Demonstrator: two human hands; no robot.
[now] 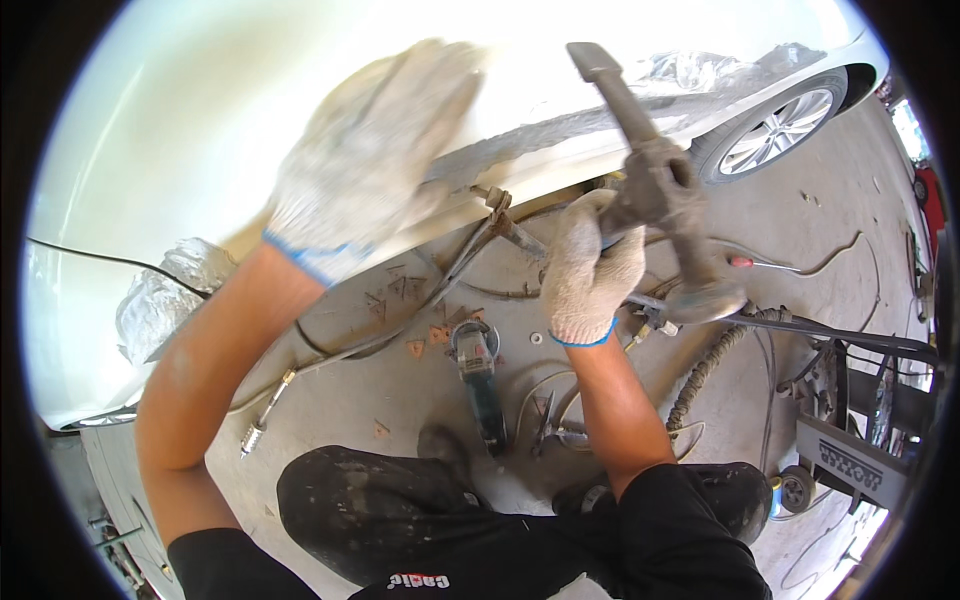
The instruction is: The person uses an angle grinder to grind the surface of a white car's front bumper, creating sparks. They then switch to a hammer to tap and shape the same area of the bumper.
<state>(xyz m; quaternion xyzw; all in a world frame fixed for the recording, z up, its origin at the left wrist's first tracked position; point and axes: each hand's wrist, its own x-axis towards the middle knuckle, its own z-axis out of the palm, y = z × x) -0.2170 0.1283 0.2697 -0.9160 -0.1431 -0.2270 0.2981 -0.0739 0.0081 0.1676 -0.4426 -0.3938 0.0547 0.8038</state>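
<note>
My left hand (375, 150), in a whitish knit glove with a blue cuff, lies over the side of a white car (240, 90). Its fingers are stretched out and slightly blurred, with nothing held. A matching glove covers my right hand (595, 275), which is wrapped round a worn metal body hammer (660, 185). The hammer is raised toward me, its head hiding part of the sill behind; the glove hides most of the handle. Along the lower door, a bare grey sanded strip (520, 137) runs toward the wheel (780, 130).
An angle grinder (485, 395) lies on the concrete floor before my knees. Hoses and cables (440, 285) cross beneath the sill, near small triangular metal pieces (416, 348). A red-handled screwdriver (742, 262) lies at the right, beyond which stands a wheeled machine (850, 455). Crumpled plastic film (165, 300) clings at left.
</note>
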